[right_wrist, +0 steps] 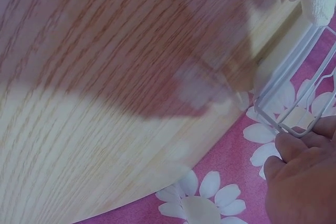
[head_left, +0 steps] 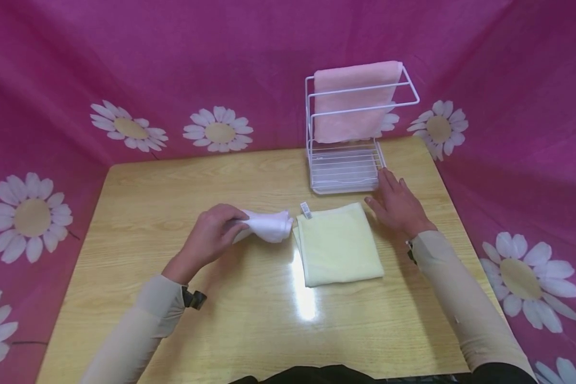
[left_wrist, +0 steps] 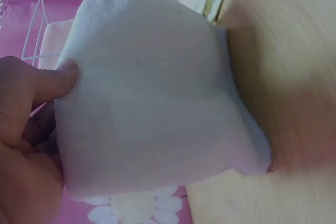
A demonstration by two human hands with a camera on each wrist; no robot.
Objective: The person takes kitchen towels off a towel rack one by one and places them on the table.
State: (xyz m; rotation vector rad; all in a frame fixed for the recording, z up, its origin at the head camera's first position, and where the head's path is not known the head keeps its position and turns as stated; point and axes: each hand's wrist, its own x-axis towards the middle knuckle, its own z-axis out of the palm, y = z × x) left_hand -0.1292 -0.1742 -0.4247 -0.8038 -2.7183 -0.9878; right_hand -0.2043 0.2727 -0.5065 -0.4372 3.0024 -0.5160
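My left hand point(head_left: 214, 229) pinches a folded white towel point(head_left: 270, 226) between thumb and fingers, to the left of a folded yellow towel point(head_left: 341, 245). In the left wrist view the white towel point(left_wrist: 147, 98) fills the middle, with the thumb point(left_wrist: 55, 80) pressed on its near face. My right hand point(head_left: 400, 205) reaches to the front right corner of a white wire rack point(head_left: 345, 181). Its fingers touch the rack, and the thumb stands apart. The right wrist view shows those fingers point(right_wrist: 304, 148) against the rack's wire corner point(right_wrist: 294, 124).
A pink towel point(head_left: 355, 101) hangs over the upper bars of the rack. A small white tag point(head_left: 306, 210) sticks out from the yellow towel's far left corner. Behind the wooden table point(head_left: 173, 186) and at its sides hangs a magenta cloth point(head_left: 269, 42) with white flowers.
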